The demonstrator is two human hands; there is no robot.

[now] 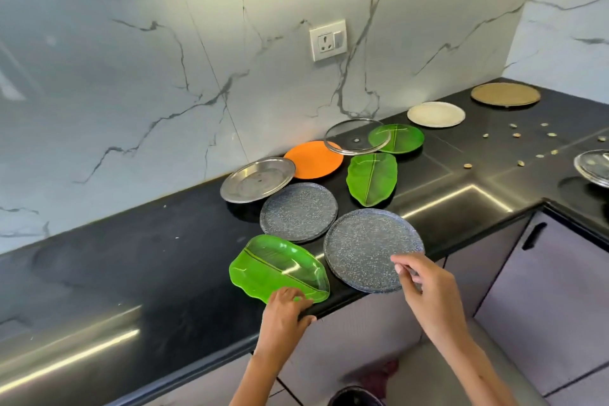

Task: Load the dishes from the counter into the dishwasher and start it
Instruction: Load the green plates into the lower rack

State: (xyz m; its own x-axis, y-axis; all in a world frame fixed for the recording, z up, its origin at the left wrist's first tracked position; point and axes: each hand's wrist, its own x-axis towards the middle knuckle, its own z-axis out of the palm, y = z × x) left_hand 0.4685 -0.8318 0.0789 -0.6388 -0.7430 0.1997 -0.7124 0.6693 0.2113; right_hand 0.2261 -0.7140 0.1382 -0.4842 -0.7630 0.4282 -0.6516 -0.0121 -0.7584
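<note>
- A glossy green leaf-shaped plate, translucent with a dark centre vein, lay at the near edge of the black counter, its near rim jutting past the edge.
- The left hand gripped that near rim, fingers curled over the top and thumb along the counter edge below.
- Just to the right sat a round grey speckled plate, matte and stone-like, also overhanging the near edge.
- The right hand pinched this plate's near right rim between its fingers and thumb.
- A second grey speckled plate lay just behind, between the two held plates.
- Farther back, a shiny round steel plate overlapped a flat orange plate.
- To the right, another green leaf-shaped plate lay flat; beyond it, a clear glass lid with a metal rim rested partly over a round green plate.
- At the far right were a cream round plate and a dull brass-coloured disc.
- The back wall was white marble-patterned tile with grey veins, and it carried a white socket.
</note>
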